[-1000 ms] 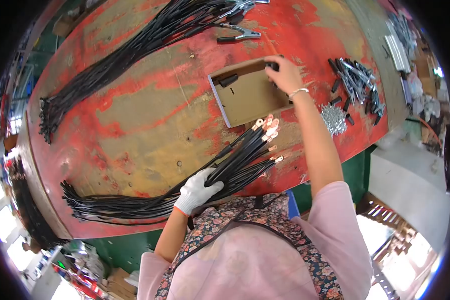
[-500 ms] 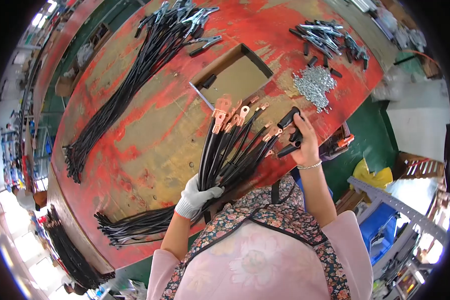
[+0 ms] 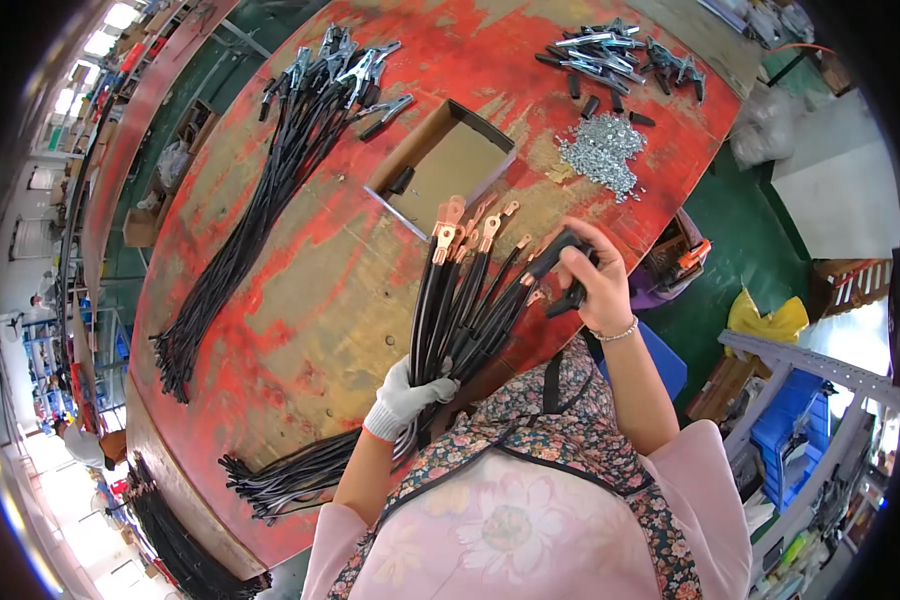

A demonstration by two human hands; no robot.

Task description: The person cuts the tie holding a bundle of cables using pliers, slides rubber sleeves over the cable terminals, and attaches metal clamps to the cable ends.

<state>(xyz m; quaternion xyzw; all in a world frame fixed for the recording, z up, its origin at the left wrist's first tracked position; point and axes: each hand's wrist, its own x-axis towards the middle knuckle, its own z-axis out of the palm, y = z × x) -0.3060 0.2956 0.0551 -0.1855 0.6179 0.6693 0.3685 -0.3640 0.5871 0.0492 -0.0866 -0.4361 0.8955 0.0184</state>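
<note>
Wearing a white glove, my left hand (image 3: 410, 396) is wrapped round a bundle of black cables (image 3: 435, 325). Copper ring lugs (image 3: 446, 240) cap the upper ends, which fan out over the table. My bare right hand (image 3: 598, 278) grips a black rubber sleeve (image 3: 558, 254) between thumb and fingers, its lower end at the lugs on the bundle's right side. More black sleeves (image 3: 567, 300) are tucked in the same palm, partly hidden by the fingers. The far cable ends (image 3: 270, 485) trail out to the left of my glove.
The worn red table (image 3: 320, 370) carries a shallow open box (image 3: 460, 165) with a black sleeve inside. Further cables with metal clamps (image 3: 270, 200) lie at left. Loose clamps (image 3: 600, 55) and a heap of small metal pieces (image 3: 605, 150) sit at upper right.
My right hand has moved slightly left and down, bringing the sleeve against the lugs. The view has shifted, and my left hand keeps its hold on the bundle.
</note>
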